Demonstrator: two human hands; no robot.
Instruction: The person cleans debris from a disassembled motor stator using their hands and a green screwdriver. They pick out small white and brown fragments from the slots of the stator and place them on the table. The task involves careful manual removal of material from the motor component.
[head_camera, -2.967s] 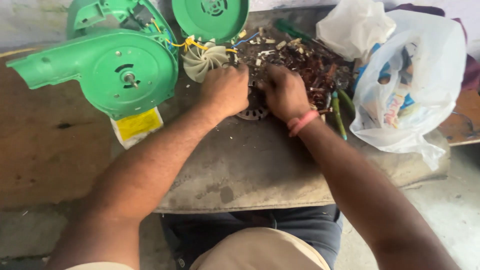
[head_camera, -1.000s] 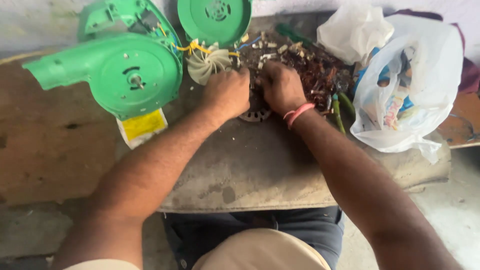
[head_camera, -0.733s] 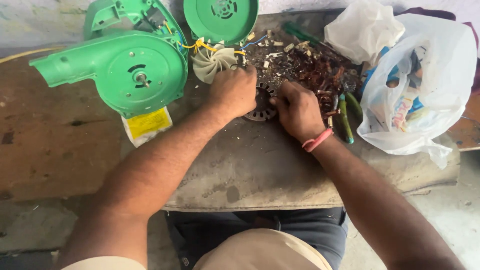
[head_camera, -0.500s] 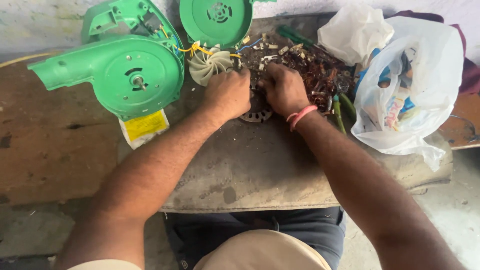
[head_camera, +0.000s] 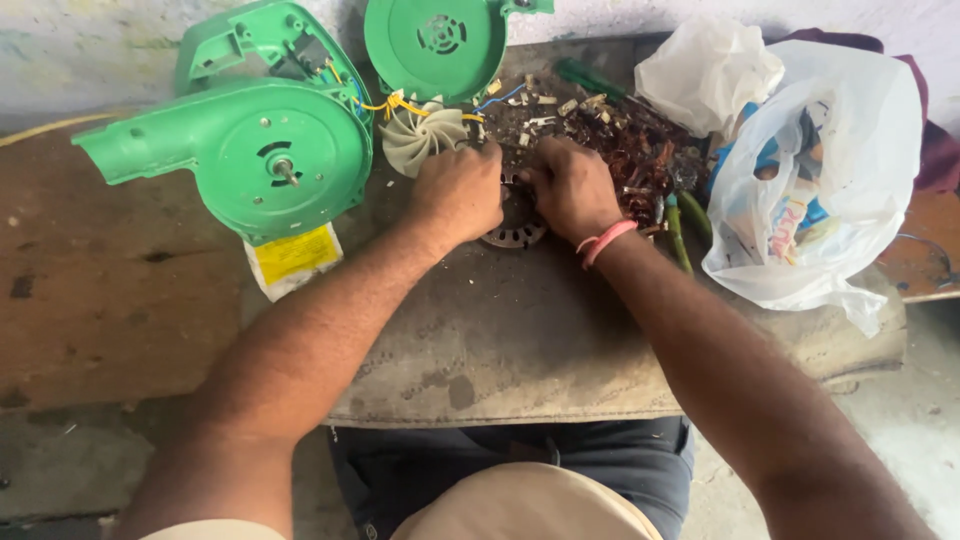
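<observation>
A round metal motor core (head_camera: 513, 228) with slots lies on the grey stone slab (head_camera: 520, 340). My left hand (head_camera: 458, 190) grips its left side with curled fingers. My right hand (head_camera: 568, 186), with a pink band at the wrist, holds its right side, fingertips meeting the left hand over the core. Most of the core is hidden under both hands. Behind them lies a heap of copper wire scraps and small white bits (head_camera: 620, 135).
A green blower housing (head_camera: 260, 150) lies at the left, its round green cover (head_camera: 440, 45) behind, a pale fan wheel (head_camera: 420, 138) between them. A yellow-labelled piece (head_camera: 293, 257) sits under the housing. White plastic bags (head_camera: 810, 170) stand at the right, green-handled tools (head_camera: 680, 225) beside them.
My right hand dipped toward me and to the right for a moment, then came back to the core. Both hands stay on it; the view shifts a little.
</observation>
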